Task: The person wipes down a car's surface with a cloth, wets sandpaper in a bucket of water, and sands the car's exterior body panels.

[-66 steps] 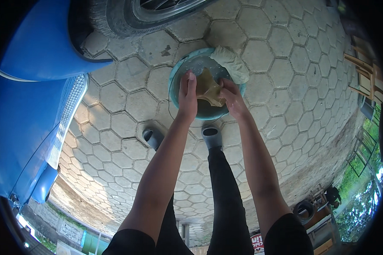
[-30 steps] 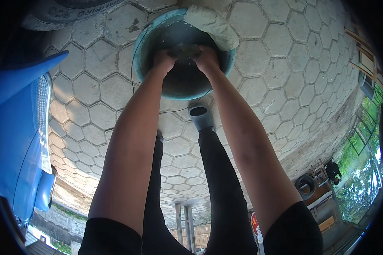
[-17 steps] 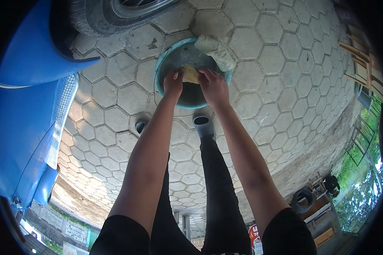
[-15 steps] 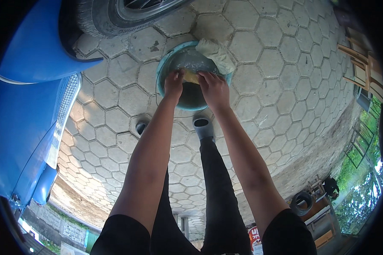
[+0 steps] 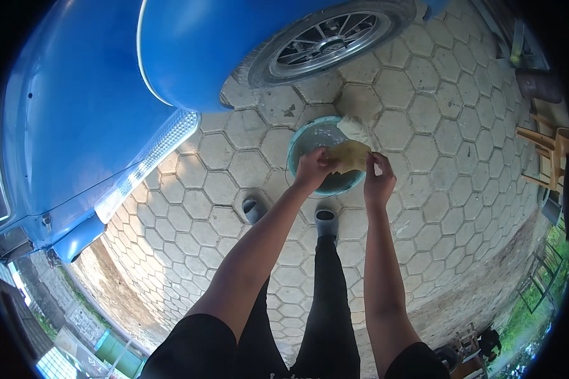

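Note:
Above a round teal basin of cloudy water, a thin yellowish-tan sheet is stretched between my hands. My left hand pinches its left end, and my right hand grips the right end between thumb and fingers. The sheet has ragged edges and bows upward in the middle; whether it is paper or cloth I cannot tell. A pale, crumpled cloth hangs over the basin's far right rim.
The basin stands on hexagonal paving, just ahead of my grey shoes. A blue car fills the left side, and its wheel is beyond the basin. Wooden chairs are at the far right.
Both hands have risen from inside the basin with the sheet, now spread wider between them. The view has swung left, showing more of the car and its wheel.

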